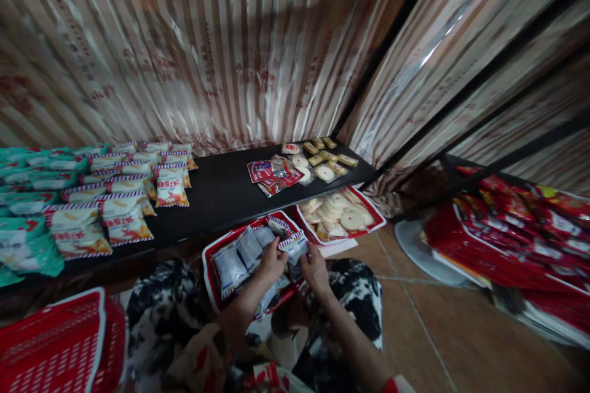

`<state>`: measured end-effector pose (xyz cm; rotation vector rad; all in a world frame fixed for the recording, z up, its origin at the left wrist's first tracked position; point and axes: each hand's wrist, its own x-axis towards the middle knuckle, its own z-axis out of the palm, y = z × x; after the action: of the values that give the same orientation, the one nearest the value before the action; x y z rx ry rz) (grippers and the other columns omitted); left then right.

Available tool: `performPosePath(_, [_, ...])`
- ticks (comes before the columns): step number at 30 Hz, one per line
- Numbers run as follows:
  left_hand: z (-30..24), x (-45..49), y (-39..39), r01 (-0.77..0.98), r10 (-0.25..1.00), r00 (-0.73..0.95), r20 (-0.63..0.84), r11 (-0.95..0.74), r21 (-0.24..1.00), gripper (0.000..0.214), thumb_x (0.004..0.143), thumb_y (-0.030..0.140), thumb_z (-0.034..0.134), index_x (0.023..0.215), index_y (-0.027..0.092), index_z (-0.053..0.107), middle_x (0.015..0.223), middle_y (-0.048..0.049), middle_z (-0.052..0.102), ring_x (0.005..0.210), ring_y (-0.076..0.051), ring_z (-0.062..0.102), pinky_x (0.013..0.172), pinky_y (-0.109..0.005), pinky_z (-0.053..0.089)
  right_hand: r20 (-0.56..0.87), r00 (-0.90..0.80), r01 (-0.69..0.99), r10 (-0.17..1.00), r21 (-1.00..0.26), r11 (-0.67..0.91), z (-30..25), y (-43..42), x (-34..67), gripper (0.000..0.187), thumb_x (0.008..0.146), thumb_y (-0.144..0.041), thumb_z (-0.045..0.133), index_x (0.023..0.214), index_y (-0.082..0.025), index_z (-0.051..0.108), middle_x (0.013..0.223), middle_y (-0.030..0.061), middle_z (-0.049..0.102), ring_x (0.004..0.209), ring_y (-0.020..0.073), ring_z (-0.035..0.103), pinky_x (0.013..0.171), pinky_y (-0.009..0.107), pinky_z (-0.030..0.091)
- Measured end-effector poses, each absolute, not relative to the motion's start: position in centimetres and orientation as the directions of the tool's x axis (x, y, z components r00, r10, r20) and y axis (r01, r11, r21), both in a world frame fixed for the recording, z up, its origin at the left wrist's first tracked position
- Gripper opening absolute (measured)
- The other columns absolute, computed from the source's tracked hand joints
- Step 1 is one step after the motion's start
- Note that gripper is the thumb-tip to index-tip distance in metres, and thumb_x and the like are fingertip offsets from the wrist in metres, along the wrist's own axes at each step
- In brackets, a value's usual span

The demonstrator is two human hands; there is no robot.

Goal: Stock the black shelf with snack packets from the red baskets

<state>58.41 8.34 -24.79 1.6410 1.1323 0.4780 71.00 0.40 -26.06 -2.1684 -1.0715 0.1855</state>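
A red box of small clear-wrapped snack packets rests on my knees. My left hand is closed on a striped packet at the box's right end. My right hand pinches the same packet from the right side. Several grey packets lie flat in the box.
A second red box with round white cakes sits beside it on the floor. A low black shelf carries rows of snack bags at left and loose packets at right. A red basket stands at bottom left, red packages on a rack at right.
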Motion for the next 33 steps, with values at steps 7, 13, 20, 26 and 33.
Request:
performPosePath(7, [-25.2,58.5,8.0,0.403,0.883,0.344,-0.319,0.168,0.900,0.013,0.079,0.016,0.051,0.089,0.014,0.059,0.078,-0.0044,0.065,0.069,-0.015,0.061,0.065,-0.025,0.049,0.163,0.580,0.668,0.798,-0.655,-0.352,-24.9,1.0,69.2,0.046,0.077,-0.026,0.042,0.119,-0.012,0.054,0.112,0.0156,0.062,0.109,0.0286,0.055,0.096,0.048,0.042])
performPosePath(13, [-22.0,56.2,9.2,0.236,0.925,0.245,-0.292,0.235,0.943,0.019,0.081,0.030,0.050,0.092,0.016,0.057,0.063,0.0018,0.057,0.055,-0.012,0.057,0.052,-0.022,0.044,0.231,0.492,0.643,0.839,-0.746,-0.172,-22.1,1.8,68.1,0.047,0.084,-0.038,0.045,0.124,-0.015,0.052,0.118,0.0147,0.061,0.111,0.0270,0.056,0.097,0.047,0.042])
performPosePath(20, [-18.8,52.4,10.9,0.049,0.972,0.075,-0.221,0.218,0.975,0.021,0.075,0.039,0.056,0.079,0.019,0.055,0.063,0.0030,0.056,0.054,-0.012,0.056,0.053,-0.022,0.043,0.311,0.198,0.759,0.929,-0.649,0.055,-21.2,3.6,65.0,0.071,0.076,-0.044,0.061,0.137,-0.016,0.037,0.139,0.0167,0.043,0.128,0.0314,0.039,0.103,0.050,0.036])
performPosePath(26, [-17.5,49.3,11.6,-0.033,0.981,0.018,-0.192,0.193,0.981,0.036,0.070,0.051,0.058,0.078,0.016,0.058,0.060,0.0019,0.057,0.054,-0.012,0.056,0.054,-0.023,0.045,0.307,0.130,0.757,0.943,-0.645,0.106,-21.4,5.1,62.1,0.072,0.076,-0.025,0.056,0.142,-0.018,0.027,0.140,0.0150,0.040,0.128,0.0299,0.038,0.103,0.049,0.036])
performPosePath(33, [-17.4,46.6,12.4,-0.067,0.986,0.012,-0.169,0.169,0.983,0.037,0.078,0.051,0.045,0.079,0.018,0.061,0.081,-0.0053,0.065,0.075,-0.017,0.062,0.061,-0.025,0.048,0.127,0.189,0.475,0.974,-0.880,0.022,-17.8,6.9,60.8,0.068,0.068,-0.022,0.059,0.134,-0.019,0.040,0.133,0.0104,0.049,0.122,0.0265,0.045,0.105,0.045,0.033])
